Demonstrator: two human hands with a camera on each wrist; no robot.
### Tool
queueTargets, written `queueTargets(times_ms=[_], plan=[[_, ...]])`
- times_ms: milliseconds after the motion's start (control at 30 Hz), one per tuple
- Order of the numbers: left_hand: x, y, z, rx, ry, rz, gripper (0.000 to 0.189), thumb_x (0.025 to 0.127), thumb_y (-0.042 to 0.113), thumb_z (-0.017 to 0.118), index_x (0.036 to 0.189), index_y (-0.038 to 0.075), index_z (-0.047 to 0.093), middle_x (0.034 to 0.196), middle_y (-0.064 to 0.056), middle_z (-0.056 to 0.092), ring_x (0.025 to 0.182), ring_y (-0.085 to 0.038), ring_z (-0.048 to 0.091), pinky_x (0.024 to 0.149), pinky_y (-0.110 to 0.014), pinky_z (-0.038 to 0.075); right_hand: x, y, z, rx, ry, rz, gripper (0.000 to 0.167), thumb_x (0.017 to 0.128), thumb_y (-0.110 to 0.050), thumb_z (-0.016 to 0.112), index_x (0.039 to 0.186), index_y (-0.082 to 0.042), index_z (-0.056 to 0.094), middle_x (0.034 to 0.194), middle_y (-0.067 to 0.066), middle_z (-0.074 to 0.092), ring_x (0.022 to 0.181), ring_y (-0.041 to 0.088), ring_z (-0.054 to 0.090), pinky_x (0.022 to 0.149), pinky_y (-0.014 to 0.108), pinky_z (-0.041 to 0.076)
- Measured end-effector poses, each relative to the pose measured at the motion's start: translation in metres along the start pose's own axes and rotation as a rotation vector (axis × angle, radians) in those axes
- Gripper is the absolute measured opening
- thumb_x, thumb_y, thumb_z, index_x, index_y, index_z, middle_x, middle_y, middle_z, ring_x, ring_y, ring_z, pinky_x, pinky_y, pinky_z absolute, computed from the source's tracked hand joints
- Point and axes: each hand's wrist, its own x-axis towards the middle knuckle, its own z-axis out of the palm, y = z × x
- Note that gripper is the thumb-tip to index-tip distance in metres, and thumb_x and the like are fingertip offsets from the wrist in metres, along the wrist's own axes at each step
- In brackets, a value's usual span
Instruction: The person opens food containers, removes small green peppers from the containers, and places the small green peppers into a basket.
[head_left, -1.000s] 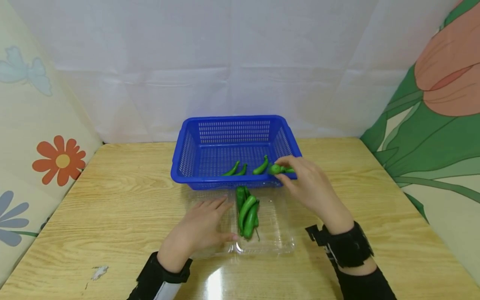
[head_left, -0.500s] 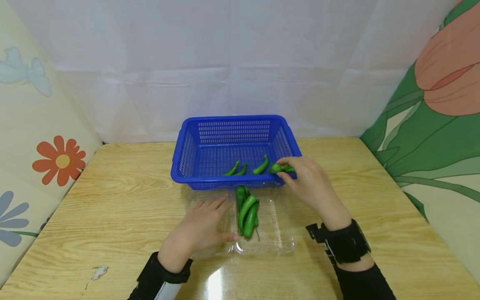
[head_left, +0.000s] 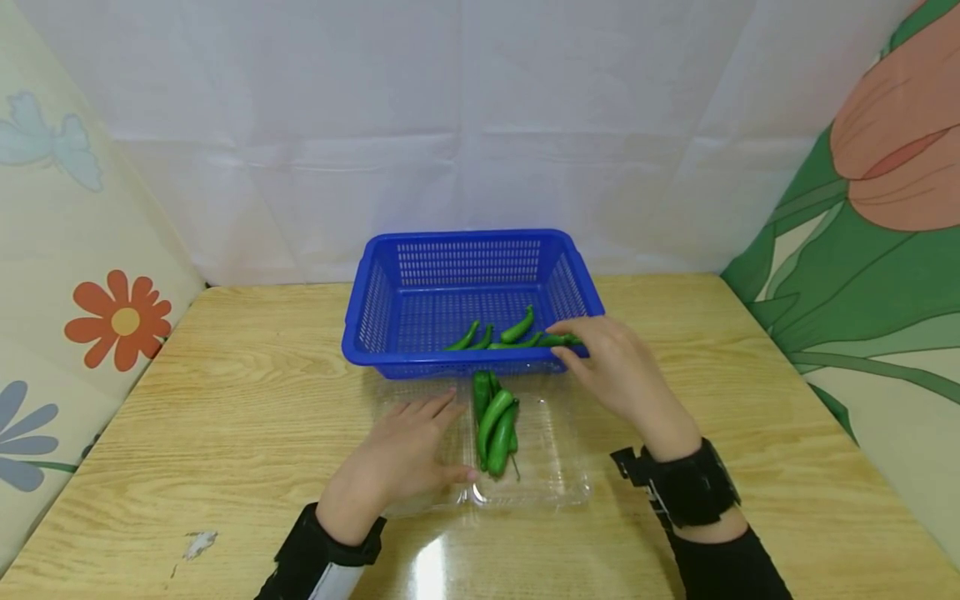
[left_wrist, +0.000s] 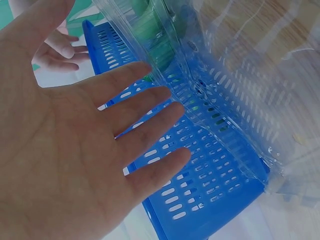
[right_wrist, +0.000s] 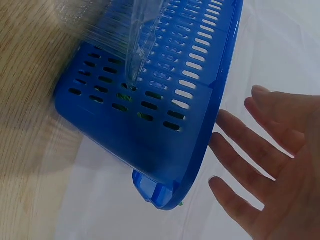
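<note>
Several green peppers [head_left: 495, 433] lie in the right half of a clear plastic clamshell box [head_left: 551, 467]. My left hand [head_left: 397, 458] is spread over the box's left half, its thumb by the middle fold; in the left wrist view the palm [left_wrist: 65, 155] shows bare. Behind the box stands a blue plastic basket [head_left: 465, 360] with several more green peppers [head_left: 517, 329] inside near its front wall. Over the basket's front right corner reaches my right hand [head_left: 622, 375]. Its fingers [right_wrist: 240, 135] are apart and hold nothing in the right wrist view.
Both containers stand on a wood-grain table [head_left: 247, 417]. A white cloth [head_left: 300, 167] hangs behind the basket. Flower-patterned panels [head_left: 892, 267] flank the table on both sides.
The pepper pinched by my right hand was let go, and peppers in the basket's front right corner now lie differently. My left hand and the peppers in the box have not moved.
</note>
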Motion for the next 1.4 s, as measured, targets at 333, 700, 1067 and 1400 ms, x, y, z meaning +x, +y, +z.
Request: queueTargets(times_ms=[333,700,1067,1400], plan=[[0.000,0.000,0.000,0.005,0.007,0.008,0.086,0.083,0.057,0.073,0.148,0.008,0.045,0.155,-0.014,0.037,0.140,-0.038,0.037,0.115,-0.056,0.028,0.000,-0.002,0.003,0.084,-0.071,-0.045,0.024,0.091,-0.008,0.072,0.114,-0.004,0.071,0.110,0.011,0.070,0.107,0.029,0.064,0.090,0.046,0.054],[0.000,0.000,-0.001,-0.001,0.006,0.006,0.086,0.083,0.056,0.073,0.149,0.007,0.045,0.155,-0.015,0.037,0.140,-0.038,0.037,0.115,-0.056,0.028,-0.001,-0.011,0.000,0.113,-0.121,-0.084,0.024,0.092,-0.008,0.071,0.116,-0.006,0.070,0.111,0.008,0.070,0.105,0.026,0.064,0.088,0.043,0.056],[0.000,-0.001,-0.001,-0.009,0.004,0.002,0.087,0.083,0.056,0.073,0.149,0.007,0.045,0.155,-0.014,0.037,0.140,-0.039,0.036,0.115,-0.056,0.028,-0.003,-0.028,0.008,0.115,-0.237,-0.094,0.024,0.093,-0.012,0.070,0.117,-0.006,0.069,0.112,0.006,0.070,0.105,0.023,0.065,0.089,0.041,0.055],[0.001,-0.001,0.000,0.008,-0.001,0.004,0.088,0.083,0.058,0.072,0.149,0.007,0.044,0.156,-0.013,0.037,0.140,-0.038,0.037,0.115,-0.056,0.028,-0.003,-0.029,0.022,0.074,-0.260,-0.133,0.024,0.091,-0.013,0.073,0.114,-0.007,0.071,0.110,0.005,0.071,0.104,0.023,0.066,0.091,0.041,0.055]])
